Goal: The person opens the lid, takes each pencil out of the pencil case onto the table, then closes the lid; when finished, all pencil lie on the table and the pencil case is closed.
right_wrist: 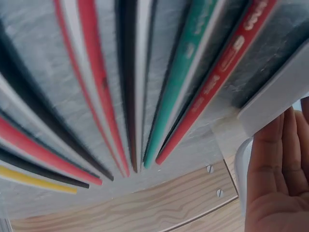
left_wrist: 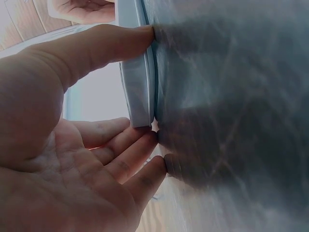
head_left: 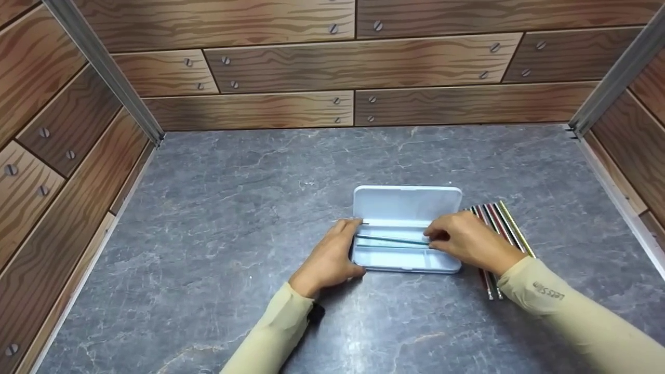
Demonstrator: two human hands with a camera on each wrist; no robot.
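A pale blue plastic pencil case (head_left: pixel 392 259) lies with its hinged lid (head_left: pixel 408 203) raised at the back. My left hand (head_left: pixel 330 255) holds the case's left end, thumb at the front corner and fingers at the rear. In the left wrist view, the thumb and fingers (left_wrist: pixel 137 154) span the case's end wall (left_wrist: pixel 138 96). A teal pencil (head_left: pixel 392 239) lies slanted across the inside. Its right end is between the thumb and fingers of my right hand (head_left: pixel 470 240), over the right half of the case.
Right of the case several pencils (head_left: pixel 514 228) lie side by side, partly under my right wrist. The right wrist view shows a green pencil (right_wrist: pixel 178 87) and a red pencil (right_wrist: pixel 217 82) among them. Wood-patterned walls (head_left: pixel 353 62) enclose the grey marbled tabletop (head_left: pixel 234 208).
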